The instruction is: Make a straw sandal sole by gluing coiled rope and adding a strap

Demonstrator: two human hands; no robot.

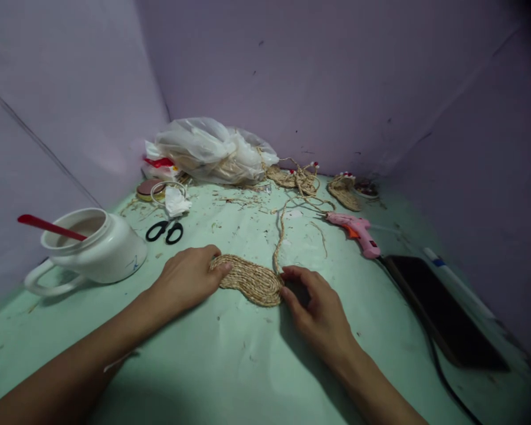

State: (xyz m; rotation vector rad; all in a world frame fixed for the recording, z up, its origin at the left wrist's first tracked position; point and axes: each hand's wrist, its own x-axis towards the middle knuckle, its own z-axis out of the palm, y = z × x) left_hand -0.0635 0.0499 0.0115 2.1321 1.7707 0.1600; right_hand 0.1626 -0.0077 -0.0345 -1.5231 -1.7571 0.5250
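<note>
A small sole-shaped piece of coiled straw rope (252, 280) is held just above or on the green tabletop, between my two hands. My left hand (194, 273) grips its left end, thumb on top and fingers behind. At the right end, my right hand (316, 304) pinches the edge where the loose straw cord (281, 236) meets the coil. From there the cord runs back in a curve toward the far side. A pink glue gun (356, 231) lies to the right, beyond my right hand, its nozzle pointing left.
On the left stands a white mug (110, 245) with a red-handled utensil (48, 226). Black-handled scissors (164, 231) lie behind my left hand. A plastic bag (216, 150) and finished-looking straw soles (344, 192) sit along the back wall. A dark phone (442, 310) and cable are at right.
</note>
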